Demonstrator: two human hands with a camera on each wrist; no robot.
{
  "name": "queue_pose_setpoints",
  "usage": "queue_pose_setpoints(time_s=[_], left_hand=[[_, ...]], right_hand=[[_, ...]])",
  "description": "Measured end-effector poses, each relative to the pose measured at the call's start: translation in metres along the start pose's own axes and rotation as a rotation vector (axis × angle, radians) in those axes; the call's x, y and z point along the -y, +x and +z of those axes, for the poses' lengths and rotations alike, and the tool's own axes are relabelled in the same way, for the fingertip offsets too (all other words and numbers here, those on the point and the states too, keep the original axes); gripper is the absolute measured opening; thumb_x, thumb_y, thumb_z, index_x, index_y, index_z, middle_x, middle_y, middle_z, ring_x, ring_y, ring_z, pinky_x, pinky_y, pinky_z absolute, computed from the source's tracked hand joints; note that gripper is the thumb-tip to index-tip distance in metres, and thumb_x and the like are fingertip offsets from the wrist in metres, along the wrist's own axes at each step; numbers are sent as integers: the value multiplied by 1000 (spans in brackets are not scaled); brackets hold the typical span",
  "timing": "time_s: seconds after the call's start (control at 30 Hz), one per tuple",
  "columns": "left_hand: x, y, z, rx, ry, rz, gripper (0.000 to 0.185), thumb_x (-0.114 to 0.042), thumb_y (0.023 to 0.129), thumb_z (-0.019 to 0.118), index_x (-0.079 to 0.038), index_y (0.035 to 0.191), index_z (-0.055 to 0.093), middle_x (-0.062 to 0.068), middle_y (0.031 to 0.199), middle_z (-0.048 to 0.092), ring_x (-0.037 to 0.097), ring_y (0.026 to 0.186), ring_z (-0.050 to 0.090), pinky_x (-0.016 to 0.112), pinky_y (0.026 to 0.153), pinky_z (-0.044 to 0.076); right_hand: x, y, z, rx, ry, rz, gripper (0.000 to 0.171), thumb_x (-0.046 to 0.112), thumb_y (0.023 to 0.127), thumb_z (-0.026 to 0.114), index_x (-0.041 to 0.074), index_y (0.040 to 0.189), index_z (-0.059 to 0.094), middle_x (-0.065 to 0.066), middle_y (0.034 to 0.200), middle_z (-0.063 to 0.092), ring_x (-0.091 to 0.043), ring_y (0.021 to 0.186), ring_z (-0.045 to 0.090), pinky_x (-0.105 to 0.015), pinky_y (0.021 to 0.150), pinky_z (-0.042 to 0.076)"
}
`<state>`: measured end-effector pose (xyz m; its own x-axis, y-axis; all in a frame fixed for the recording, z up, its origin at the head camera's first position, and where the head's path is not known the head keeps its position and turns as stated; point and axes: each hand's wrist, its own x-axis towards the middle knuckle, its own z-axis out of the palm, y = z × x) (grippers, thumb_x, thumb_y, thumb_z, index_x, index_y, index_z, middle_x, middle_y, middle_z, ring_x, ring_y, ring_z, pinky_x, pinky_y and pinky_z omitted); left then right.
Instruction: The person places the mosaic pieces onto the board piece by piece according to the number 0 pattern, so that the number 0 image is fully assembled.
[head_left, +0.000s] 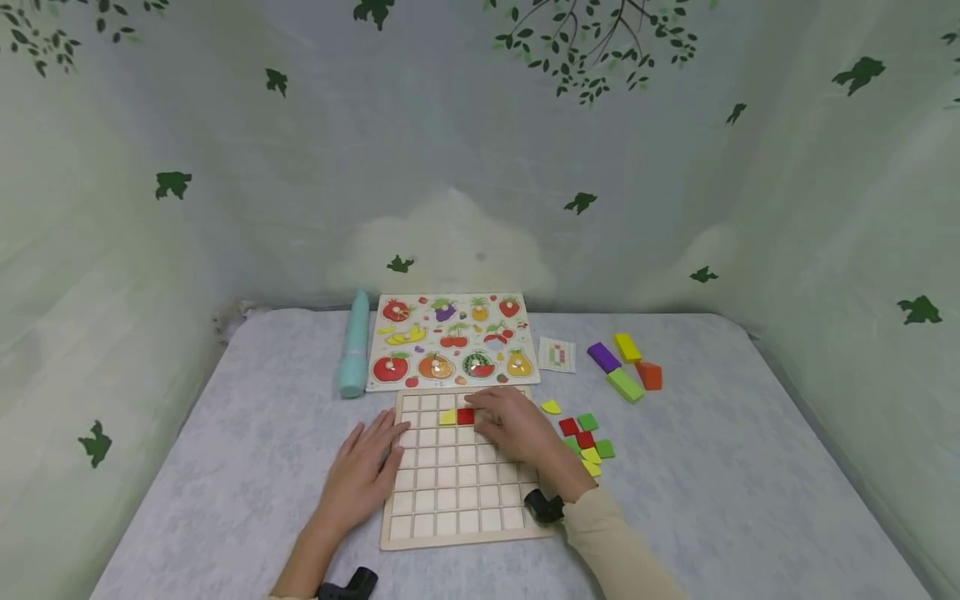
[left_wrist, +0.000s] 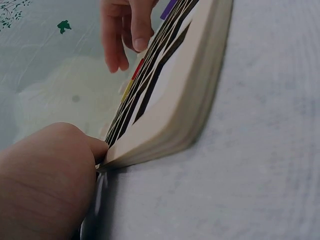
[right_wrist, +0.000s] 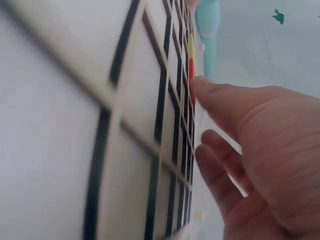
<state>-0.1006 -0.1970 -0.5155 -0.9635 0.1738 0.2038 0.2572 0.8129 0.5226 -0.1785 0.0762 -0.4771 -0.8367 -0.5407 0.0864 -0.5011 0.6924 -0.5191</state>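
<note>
A wooden grid board point(head_left: 457, 475) lies flat on the grey-covered bench point(head_left: 712, 467), near the front edge, between the person's two arms. The left hand point(head_left: 365, 471) rests flat at the board's left edge, fingers straight and spread; in the left wrist view one fingertip touches the board's rim, but the rest of that hand fills the corner and hides how the other fingers lie. It holds nothing that can be seen.

The right hand point(head_left: 517, 427) lies over the upper right part of the grid, its fingers point(right_wrist: 220, 97) stretched out towards a red tile point(head_left: 466, 417) seated in the second row. A yellow tile point(head_left: 447, 417) sits just beside the red one on its left. The right wrist view shows one fingertip at the red tile's edge; whether it presses down or only touches cannot be told, and the cells under the palm are hidden.

Right of the board, partly covered by the wrist, lies a loose heap of small tiles point(head_left: 587, 439) in red, green and yellow. Behind the board stands a fruit puzzle point(head_left: 451, 340), with a teal tube point(head_left: 355, 343) along its left side, a small pattern card point(head_left: 557, 354) and four coloured blocks point(head_left: 626, 365) to its right. The card's print is too small to read.
</note>
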Motion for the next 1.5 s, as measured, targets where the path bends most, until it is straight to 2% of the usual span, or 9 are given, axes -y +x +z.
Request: queue_pose_setpoints(time_s=[0.17,0.3,0.4,0.5,0.7,0.93,1.03,1.2,1.5], left_hand=[[-3,4,1,-27,5,14,39,-19,106,55,-7,143,60,18,159,45,34,151,37,57,126,19],[-6,5,3,-6,0,38,39,-19,106,55,-8,143,60,17,159,46,33,151,38,56,125,20],[-7,6,4,10,-7,45,40,-19,106,56,-9,144,60,16,159,45,32,152,38,55,126,20],[-7,6,2,1,-10,42,40,-19,106,56,-10,144,60,15,160,45,31,152,37,54,126,20],[-4,4,-2,-3,-12,26,40,-19,106,56,-10,144,60,16,160,45,31,153,36,55,127,19],[-2,-2,-1,-7,-28,-7,38,-18,105,56,-10,143,61,16,159,45,32,153,36,56,126,19],[-1,-3,0,-14,-35,-9,38,-18,106,56,-10,143,61,17,159,46,32,152,37,56,126,19],[0,-3,0,-13,-37,-11,38,-19,106,56,-11,142,61,17,159,46,32,152,37,56,126,19],[2,-3,1,-18,-29,-10,38,-20,106,57,-11,142,61,16,158,47,31,151,38,56,125,20]], right_hand=[[-8,-11,-15,-74,68,23,41,17,96,75,14,137,68,-2,138,67,-25,133,57,-46,109,52],[-18,-30,-24,-154,96,127,37,16,93,78,13,130,72,-2,130,71,-25,122,63,-46,99,56],[-27,-43,-26,-195,84,193,36,16,92,79,14,127,74,-1,124,73,-22,111,64,-43,92,57],[-35,-47,-28,-230,45,203,35,16,92,79,12,126,74,-2,122,74,-22,107,65,-42,90,57],[-48,-47,-32,-241,-40,316,38,24,91,81,13,127,73,-6,121,70,-23,105,61,-42,88,59],[-57,-49,-35,-192,-57,457,37,28,88,83,10,119,75,-4,102,68,-20,92,56,-38,83,57],[-60,-48,-35,-168,-53,461,28,23,90,81,11,115,77,-2,101,68,-19,90,54,-37,81,55],[-64,-47,-34,-167,-40,430,24,12,94,74,14,118,78,-4,113,69,-21,98,56,-41,88,56],[-62,-46,-27,-179,-75,412,31,32,89,81,14,114,76,-4,107,65,-19,93,51,-32,75,51]])
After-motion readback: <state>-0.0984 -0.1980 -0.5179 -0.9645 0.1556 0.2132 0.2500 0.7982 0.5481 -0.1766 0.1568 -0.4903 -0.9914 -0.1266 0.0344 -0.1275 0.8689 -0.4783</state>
